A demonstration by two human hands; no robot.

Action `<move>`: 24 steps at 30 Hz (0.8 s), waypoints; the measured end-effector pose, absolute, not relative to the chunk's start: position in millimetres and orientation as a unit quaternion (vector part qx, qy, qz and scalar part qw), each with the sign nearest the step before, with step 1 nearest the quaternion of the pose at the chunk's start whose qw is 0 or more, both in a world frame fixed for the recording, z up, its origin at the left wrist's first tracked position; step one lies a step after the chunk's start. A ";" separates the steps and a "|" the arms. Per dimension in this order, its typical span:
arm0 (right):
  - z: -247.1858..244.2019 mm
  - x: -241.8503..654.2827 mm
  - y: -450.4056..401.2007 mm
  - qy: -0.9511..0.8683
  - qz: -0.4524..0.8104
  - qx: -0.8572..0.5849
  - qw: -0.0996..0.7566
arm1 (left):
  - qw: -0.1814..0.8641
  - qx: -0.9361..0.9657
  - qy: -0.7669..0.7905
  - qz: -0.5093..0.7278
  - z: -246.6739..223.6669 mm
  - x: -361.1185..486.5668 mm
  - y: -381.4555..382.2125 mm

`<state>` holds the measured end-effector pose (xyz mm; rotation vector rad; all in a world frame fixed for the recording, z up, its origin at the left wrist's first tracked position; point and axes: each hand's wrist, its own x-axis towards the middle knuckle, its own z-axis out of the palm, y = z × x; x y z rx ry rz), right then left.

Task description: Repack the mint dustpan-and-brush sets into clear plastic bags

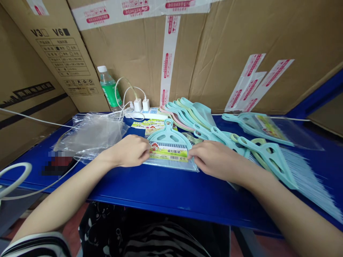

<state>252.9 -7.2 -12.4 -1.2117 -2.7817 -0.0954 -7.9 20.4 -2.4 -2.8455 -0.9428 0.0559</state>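
Observation:
A light-blue hand brush (170, 134) lies in front of me, its handle pointing away. Its bristles and a printed yellow-green label card (171, 152) show through a clear plastic bag (184, 166). At the bag's left edge, my left hand (131, 150) is closed, with its fingers curled onto the plastic. My right hand (214, 157) pinches the right edge, its fingertips beside the label. Whether a dustpan sits under the brush, I cannot tell. Just right of my right hand lie several loose brushes (270, 157), partly hidden by that forearm.
Behind the brushes is a row of nested blue, pink and green dustpans (199, 112). A bagged set (262, 126) lies at the far right. Clear bags (92, 135) are piled left, near a bottle (108, 89) and a power strip (152, 115). Cardboard (134, 50) walls the blue table (160, 189).

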 end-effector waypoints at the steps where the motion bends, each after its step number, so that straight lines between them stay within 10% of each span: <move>1: -13.8 250.2 -7.6 -0.921 -0.053 -0.383 0.047 | 0.085 -0.948 -0.306 0.018 -4.4 -5.8 19.7; 24: -27.2 234.7 -9.9 -0.936 -0.018 -0.347 0.065 | 0.066 -0.963 -0.259 0.033 -4.6 1.8 13.7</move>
